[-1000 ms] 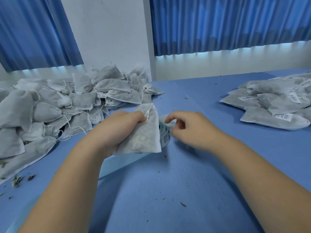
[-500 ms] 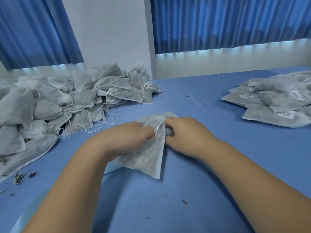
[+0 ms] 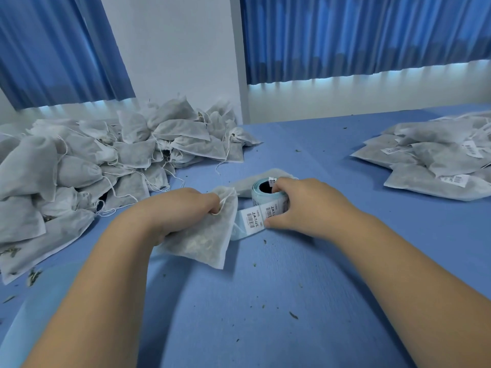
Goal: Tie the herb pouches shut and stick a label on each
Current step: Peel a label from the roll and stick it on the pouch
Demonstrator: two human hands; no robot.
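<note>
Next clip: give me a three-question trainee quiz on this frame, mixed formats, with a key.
1. True or false: the left hand grips a pouch.
2. The right hand holds: A) scissors, B) the label roll, C) a cup.
3. Which pile of pouches already carries labels, the left pile or the right pile?
Key: 1 true; 2 B; 3 the right pile.

Blue curtains point(image 3: 358, 35); white wall point(image 3: 172, 49); herb crumbs point(image 3: 293, 315) on blue tabletop point(image 3: 265, 335)
</note>
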